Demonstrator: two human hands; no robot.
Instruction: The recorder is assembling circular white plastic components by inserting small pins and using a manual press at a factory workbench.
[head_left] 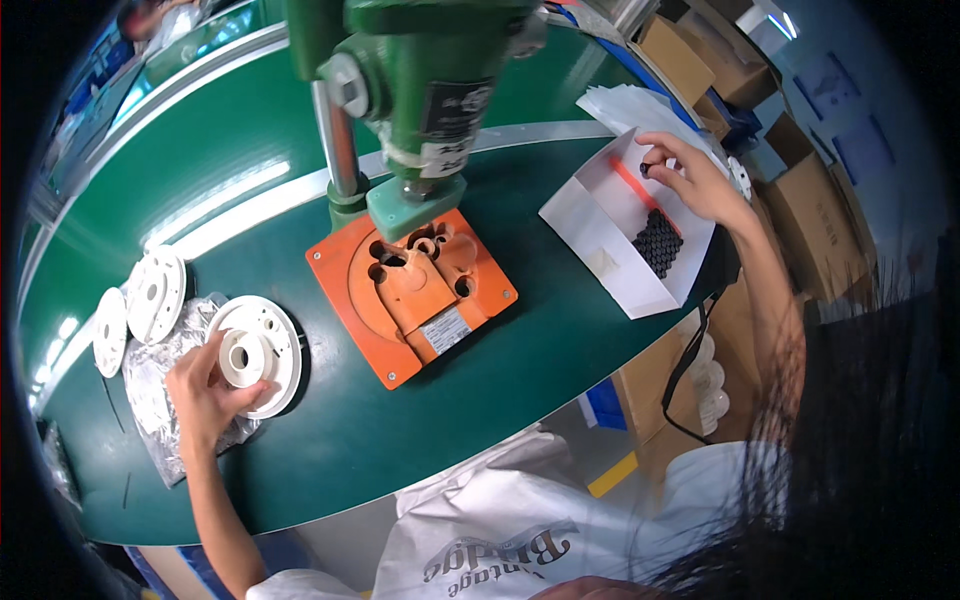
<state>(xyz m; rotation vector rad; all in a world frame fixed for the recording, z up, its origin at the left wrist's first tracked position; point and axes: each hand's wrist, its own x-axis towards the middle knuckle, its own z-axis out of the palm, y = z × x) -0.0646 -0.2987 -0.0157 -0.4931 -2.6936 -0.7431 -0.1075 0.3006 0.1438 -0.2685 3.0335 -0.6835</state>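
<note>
My left hand (203,392) grips a white round plastic flange (284,372) by its raised hub, with the thumb and fingers on either side. It is held above a clear plastic bag of small parts (150,390) on the left of the table. Over a white cardboard box (590,225) at the right, my right hand (695,182) pinches a small dark piece (646,170) between thumb and fingertips. Rows of small black cylindrical parts (658,243) lie in that box beside an orange-red strip (632,183).
A green press (430,100) stands at the table's middle, its pad (416,207) above an orange fixture (345,285) with shaped recesses. More white discs (157,293) lie at the far left. Cardboard boxes (815,225) and a black strap (684,375) are at the right.
</note>
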